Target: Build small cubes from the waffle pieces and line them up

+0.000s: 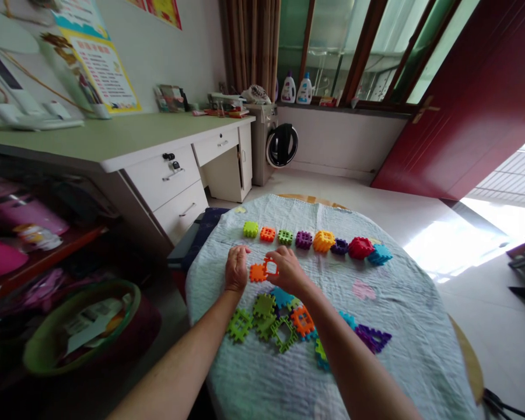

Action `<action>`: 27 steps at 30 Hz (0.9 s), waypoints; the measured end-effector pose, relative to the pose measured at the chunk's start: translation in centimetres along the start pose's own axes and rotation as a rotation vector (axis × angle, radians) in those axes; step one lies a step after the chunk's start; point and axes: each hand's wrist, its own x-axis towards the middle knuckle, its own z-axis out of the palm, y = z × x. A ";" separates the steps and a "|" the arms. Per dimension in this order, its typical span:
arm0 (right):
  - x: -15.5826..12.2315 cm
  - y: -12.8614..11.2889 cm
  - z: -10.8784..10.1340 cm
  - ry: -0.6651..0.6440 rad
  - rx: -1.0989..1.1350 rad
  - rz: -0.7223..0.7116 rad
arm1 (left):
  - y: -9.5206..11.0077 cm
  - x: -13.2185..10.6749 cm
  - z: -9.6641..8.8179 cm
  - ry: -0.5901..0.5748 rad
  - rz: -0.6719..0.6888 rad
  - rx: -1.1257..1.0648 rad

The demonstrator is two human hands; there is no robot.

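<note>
My right hand (285, 269) pinches an orange square frame tile (272, 267) with notched edges, held upright above the table. A solid orange notched tile (258, 272) is right beside it, its edge touching or nearly touching the frame. To the left of that tile stands my left hand (237, 268), its fingers loosely bent and apart from the tile. Nearer me is a loose pile of interlocking tiles: a green tile (240, 325), a green frame (284, 334), an orange tile (303, 321), a blue tile (282, 297) and purple triangle frames (375, 338), partly covered by my right forearm.
Along the far side runs a row of built blocks, from a lime block (251, 229) to a red block (361, 248) and a blue block (380, 254). A pale cloth (402, 303) covers the round table. A desk (157, 140) stands left, a bin (48, 350) below.
</note>
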 end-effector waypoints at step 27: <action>2.7 -1.0 3.9 -0.176 -0.064 -0.085 | 0.1 -0.2 -0.2 -0.023 -0.038 0.006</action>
